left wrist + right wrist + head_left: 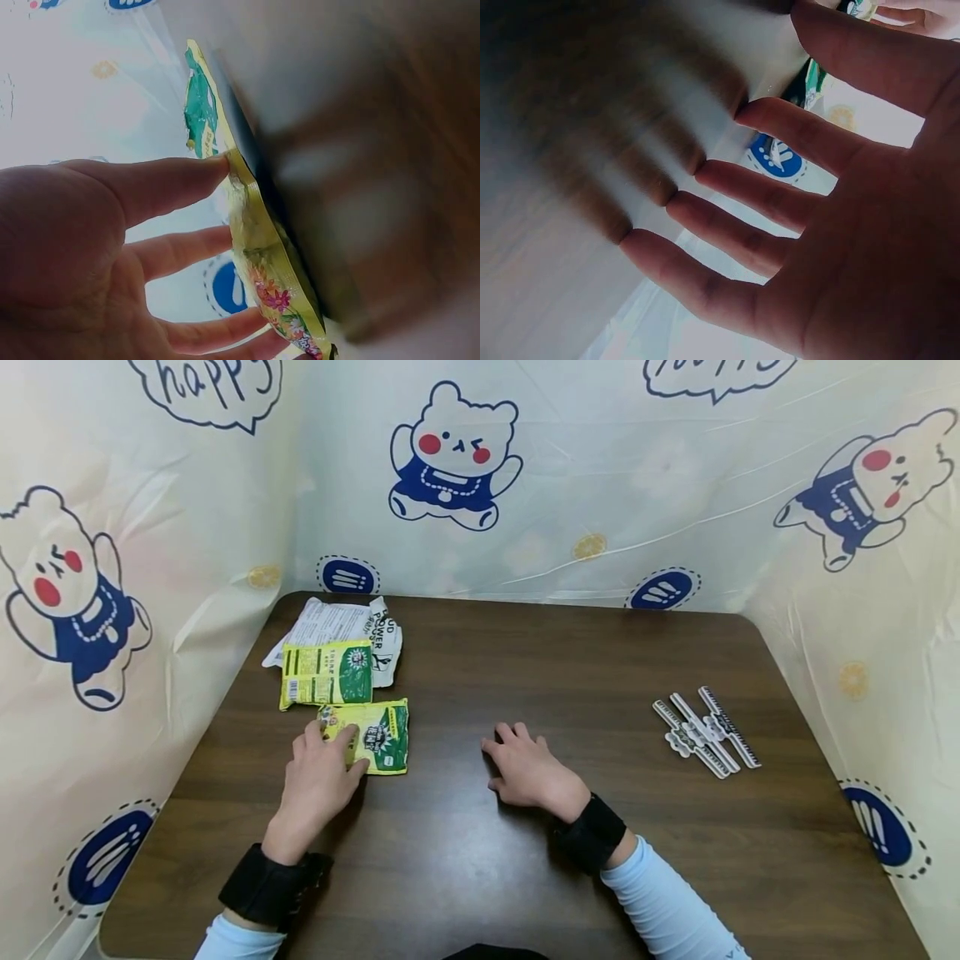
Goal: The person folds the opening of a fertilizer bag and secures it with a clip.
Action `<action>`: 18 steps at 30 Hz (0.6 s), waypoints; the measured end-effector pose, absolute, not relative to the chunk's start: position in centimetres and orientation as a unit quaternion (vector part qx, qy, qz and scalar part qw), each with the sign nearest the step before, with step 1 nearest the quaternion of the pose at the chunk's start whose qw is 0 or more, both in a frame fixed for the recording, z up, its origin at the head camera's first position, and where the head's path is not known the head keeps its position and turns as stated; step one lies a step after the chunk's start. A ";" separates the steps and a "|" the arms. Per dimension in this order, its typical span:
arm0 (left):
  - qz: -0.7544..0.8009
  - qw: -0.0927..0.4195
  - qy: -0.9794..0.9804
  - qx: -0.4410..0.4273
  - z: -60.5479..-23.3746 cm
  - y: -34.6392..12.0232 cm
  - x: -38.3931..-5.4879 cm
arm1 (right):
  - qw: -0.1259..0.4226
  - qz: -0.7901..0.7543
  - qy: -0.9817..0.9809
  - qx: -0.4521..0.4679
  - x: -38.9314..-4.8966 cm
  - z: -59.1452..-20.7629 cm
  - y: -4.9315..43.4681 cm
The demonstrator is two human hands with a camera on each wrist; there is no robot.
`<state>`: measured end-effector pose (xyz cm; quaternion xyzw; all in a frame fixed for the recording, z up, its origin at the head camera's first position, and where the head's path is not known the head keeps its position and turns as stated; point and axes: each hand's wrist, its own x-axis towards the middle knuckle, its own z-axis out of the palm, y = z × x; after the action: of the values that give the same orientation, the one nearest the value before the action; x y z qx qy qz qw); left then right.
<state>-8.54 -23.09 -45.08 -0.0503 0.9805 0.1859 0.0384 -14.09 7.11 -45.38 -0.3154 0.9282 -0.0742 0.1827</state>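
Note:
A yellow-and-green packet lies flat on the table, nearest to my left hand. Thumb and fingertips of that hand rest on its near and left parts, spread rather than curled, covering some of the print. In the left wrist view the thumb meets the edge of the packet, which shows pink flowers at one end. My right hand rests fingertips-down on the bare tabletop near the middle, fingers spread, holding nothing. In the right wrist view the fingertips of this hand touch the table surface.
Just behind, a second yellow-and-green packet overlaps a white printed pouch and another white packet. Several black-and-white strips with small shaped middles lie together on the right. A printed curtain surrounds the table's back and sides.

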 end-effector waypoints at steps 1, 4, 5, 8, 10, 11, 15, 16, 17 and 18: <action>0.184 0.038 0.981 -0.047 -45.1 -22.8 -8.7 | 0.183 -0.071 0.929 -0.314 -14.1 -45.4 7.1; 0.178 0.038 0.983 -0.040 -45.2 -22.1 -9.0 | 0.185 -0.066 0.930 -0.312 -14.0 -45.4 7.1; 0.177 0.038 0.983 -0.038 -45.2 -21.9 -9.1 | 0.187 -0.065 0.930 -0.311 -14.0 -45.4 7.0; 0.175 0.041 0.983 -0.032 -45.1 -21.3 -9.5 | 0.185 -0.065 0.929 -0.313 -13.9 -45.3 7.0; 0.176 0.043 0.983 -0.028 -45.1 -21.0 -9.8 | 0.182 -0.067 0.929 -0.315 -13.9 -45.3 7.1; 0.176 0.045 0.983 -0.026 -45.1 -20.8 -9.9 | 0.181 -0.067 0.929 -0.314 -14.0 -45.2 7.1; 0.179 0.053 0.982 -0.013 -45.1 -20.0 -10.5 | 0.184 -0.063 0.930 -0.311 -14.2 -45.3 7.1; 0.180 0.056 0.982 -0.011 -45.1 -19.9 -10.6 | 0.186 -0.061 0.930 -0.311 -14.2 -45.3 7.1; 0.179 0.059 0.982 -0.008 -45.0 -19.8 -10.7 | 0.188 -0.058 0.929 -0.312 -14.3 -45.3 7.1; 0.178 0.062 0.982 -0.005 -45.0 -19.7 -10.7 | 0.190 -0.056 0.928 -0.314 -14.4 -45.3 7.2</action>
<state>-10.73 -19.70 -44.97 -0.0049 0.9821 0.1779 0.0618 -14.40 7.16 -45.29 -0.3144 0.9283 -0.0557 0.1904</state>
